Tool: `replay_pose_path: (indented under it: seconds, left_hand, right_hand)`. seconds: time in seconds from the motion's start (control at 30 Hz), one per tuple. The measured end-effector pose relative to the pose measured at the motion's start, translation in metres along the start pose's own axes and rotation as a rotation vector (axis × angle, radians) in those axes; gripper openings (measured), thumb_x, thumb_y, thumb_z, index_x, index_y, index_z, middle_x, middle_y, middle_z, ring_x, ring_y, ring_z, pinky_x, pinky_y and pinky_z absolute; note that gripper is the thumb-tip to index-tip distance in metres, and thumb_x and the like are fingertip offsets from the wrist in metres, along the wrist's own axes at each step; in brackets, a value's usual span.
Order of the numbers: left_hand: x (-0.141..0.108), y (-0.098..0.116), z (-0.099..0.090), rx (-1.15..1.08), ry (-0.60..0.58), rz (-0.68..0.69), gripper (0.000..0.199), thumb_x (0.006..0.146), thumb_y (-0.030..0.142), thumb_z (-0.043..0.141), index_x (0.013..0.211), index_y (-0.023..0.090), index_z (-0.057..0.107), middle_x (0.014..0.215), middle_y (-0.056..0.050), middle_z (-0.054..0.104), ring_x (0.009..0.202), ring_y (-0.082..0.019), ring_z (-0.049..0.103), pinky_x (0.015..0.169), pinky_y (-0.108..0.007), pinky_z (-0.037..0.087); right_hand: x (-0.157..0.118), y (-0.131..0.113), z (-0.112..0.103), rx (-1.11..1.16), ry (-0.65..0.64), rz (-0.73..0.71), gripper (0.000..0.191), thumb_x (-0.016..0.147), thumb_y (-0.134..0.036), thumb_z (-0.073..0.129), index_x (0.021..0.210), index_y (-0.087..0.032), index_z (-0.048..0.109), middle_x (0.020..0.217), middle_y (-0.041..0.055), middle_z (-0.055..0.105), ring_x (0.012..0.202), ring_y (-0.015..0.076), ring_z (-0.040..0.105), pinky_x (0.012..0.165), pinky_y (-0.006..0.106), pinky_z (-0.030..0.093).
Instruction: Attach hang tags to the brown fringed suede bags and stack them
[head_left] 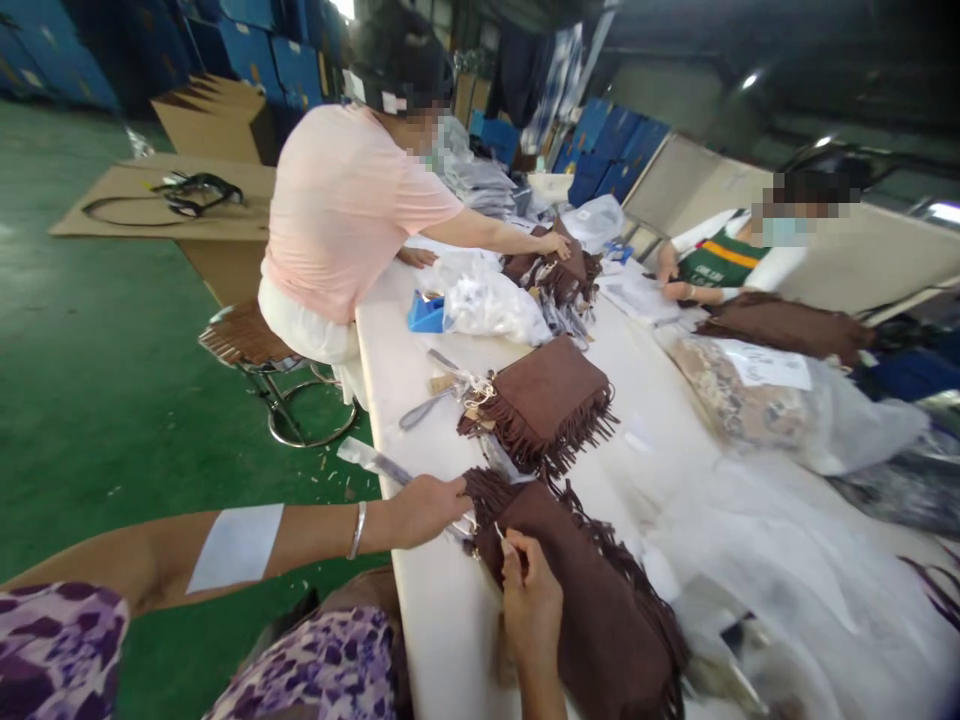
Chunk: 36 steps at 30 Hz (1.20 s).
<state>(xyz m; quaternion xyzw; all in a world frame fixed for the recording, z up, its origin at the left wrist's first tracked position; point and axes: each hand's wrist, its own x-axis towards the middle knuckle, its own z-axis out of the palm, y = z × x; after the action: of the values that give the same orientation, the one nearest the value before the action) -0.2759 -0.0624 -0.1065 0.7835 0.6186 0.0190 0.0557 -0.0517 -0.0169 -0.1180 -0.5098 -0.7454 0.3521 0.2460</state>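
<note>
A brown fringed bag [600, 610] lies on the white table in front of me. My left hand [427, 508] is closed on its fringed corner, near the metal zip end; the fingertips are partly hidden. My right hand [531, 590] pinches a thin white cord [500, 534] over the same bag's upper edge, just right of my left hand. Just beyond lies a second brown fringed bag [551, 390], with grey wrist straps [427, 410] and tags at its left end. A narrow plastic-wrapped strip [375, 460] sticks out over the table edge by my left hand.
Across the white table [442, 620], a person in a pink shirt [345, 210] reaches over piled brown bags [555, 270]. Another person [720, 250] works at the far right. A blue tape dispenser [426, 312], white plastic bags [487, 300] and a wrapped package [750, 390] lie about.
</note>
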Motion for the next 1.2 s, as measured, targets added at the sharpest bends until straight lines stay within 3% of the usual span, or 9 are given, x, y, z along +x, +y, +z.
replay_pose_path:
  seconds: [0.13, 0.33, 0.63, 0.8, 0.97, 1.2]
  left_hand:
    - [-0.011, -0.011, -0.004, 0.048, -0.006, -0.066, 0.007, 0.092, 0.016, 0.051, 0.094, 0.018, 0.058, 0.088, -0.005, 0.060, 0.063, -0.022, 0.062, 0.053, -0.032, 0.047]
    - [0.002, 0.012, -0.004, 0.014, 0.138, 0.028, 0.015, 0.094, 0.032, 0.055, 0.094, 0.018, 0.058, 0.094, -0.007, 0.060, 0.090, -0.026, 0.059, 0.073, -0.039, 0.048]
    - [0.010, 0.015, 0.000, -0.028, 0.096, 0.110, 0.004, 0.091, 0.016, 0.056, 0.095, 0.017, 0.055, 0.092, -0.007, 0.061, 0.089, -0.024, 0.057, 0.073, -0.035, 0.045]
    - [0.010, 0.019, 0.004, -0.106, 0.069, 0.106, 0.008, 0.085, 0.013, 0.057, 0.091, 0.017, 0.055, 0.093, -0.007, 0.061, 0.087, -0.024, 0.059, 0.074, -0.034, 0.047]
    - [0.000, 0.018, -0.007, -0.229, 0.033, 0.060, 0.015, 0.085, 0.009, 0.051, 0.096, 0.019, 0.051, 0.098, -0.006, 0.062, 0.077, -0.020, 0.062, 0.064, -0.029, 0.047]
    - [-0.012, 0.014, -0.022, -0.510, -0.098, -0.026, 0.011, 0.086, 0.013, 0.050, 0.093, 0.020, 0.053, 0.087, -0.001, 0.068, 0.077, -0.018, 0.065, 0.064, -0.023, 0.045]
  right_hand:
    - [-0.001, 0.009, 0.003, -0.031, -0.018, -0.017, 0.033, 0.093, -0.047, 0.042, 0.098, -0.023, 0.063, 0.103, 0.0065, 0.072, 0.089, 0.0219, 0.067, 0.081, 0.031, 0.048]
    - [-0.003, 0.010, 0.005, -0.040, -0.009, -0.049, 0.031, 0.094, -0.044, 0.041, 0.098, -0.023, 0.062, 0.108, 0.0060, 0.071, 0.097, 0.0220, 0.066, 0.087, 0.031, 0.046]
    - [-0.008, 0.000, 0.003, 0.032, -0.013, -0.062, 0.028, 0.092, -0.043, 0.044, 0.095, -0.023, 0.064, 0.111, 0.0070, 0.070, 0.100, 0.0214, 0.065, 0.086, 0.030, 0.047]
    - [-0.013, -0.015, -0.003, 0.040, -0.104, -0.023, 0.031, 0.093, -0.044, 0.042, 0.098, -0.022, 0.063, 0.089, 0.0048, 0.070, 0.080, 0.0200, 0.065, 0.073, 0.028, 0.046]
    - [-0.015, -0.028, -0.015, 0.083, -0.177, 0.062, 0.030, 0.091, -0.046, 0.046, 0.088, -0.021, 0.063, 0.071, 0.0005, 0.064, 0.066, 0.0172, 0.060, 0.063, 0.025, 0.043]
    - [-0.009, -0.043, -0.016, 0.194, -0.285, 0.080, 0.027, 0.084, -0.043, 0.055, 0.083, -0.019, 0.067, 0.069, 0.0015, 0.064, 0.060, 0.0148, 0.056, 0.055, 0.023, 0.041]
